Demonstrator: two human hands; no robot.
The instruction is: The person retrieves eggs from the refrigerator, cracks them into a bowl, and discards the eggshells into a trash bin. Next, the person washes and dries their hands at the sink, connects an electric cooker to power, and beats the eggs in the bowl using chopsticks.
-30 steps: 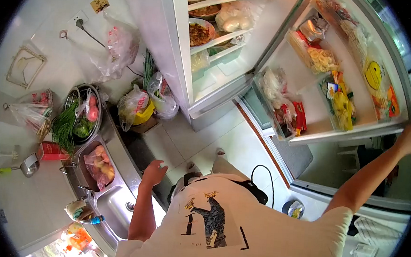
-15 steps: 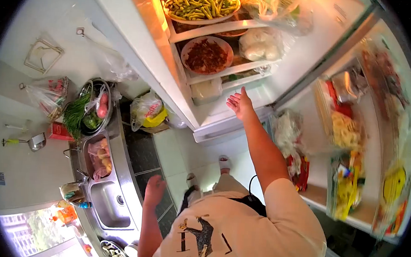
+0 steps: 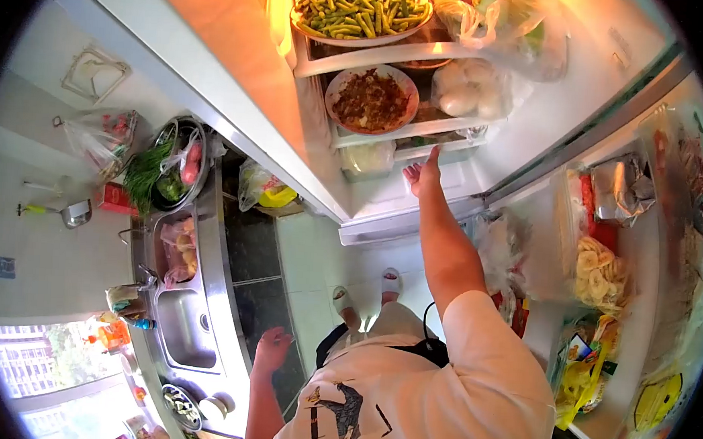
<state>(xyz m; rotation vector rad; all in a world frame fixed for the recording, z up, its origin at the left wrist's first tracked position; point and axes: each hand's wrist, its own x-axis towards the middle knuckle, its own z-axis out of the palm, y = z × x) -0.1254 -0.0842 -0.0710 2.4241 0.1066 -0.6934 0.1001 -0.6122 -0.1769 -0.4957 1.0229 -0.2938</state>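
I reach my spread, empty right hand [image 3: 423, 177] into the fridge [image 3: 247, 84], left hand [image 3: 271, 348] hanging loosely half-open; grasping any food seemingly needs further reach.

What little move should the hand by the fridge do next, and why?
Maybe the right hand should reach a little further into the fridge, because the fridge stands open and this hand, which looks empty, is stretched toward it.

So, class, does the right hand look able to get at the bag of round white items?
Probably yes: the fridge door stands open and nothing visible blocks the bag, though the right hand must likely rise past the shelf edge.
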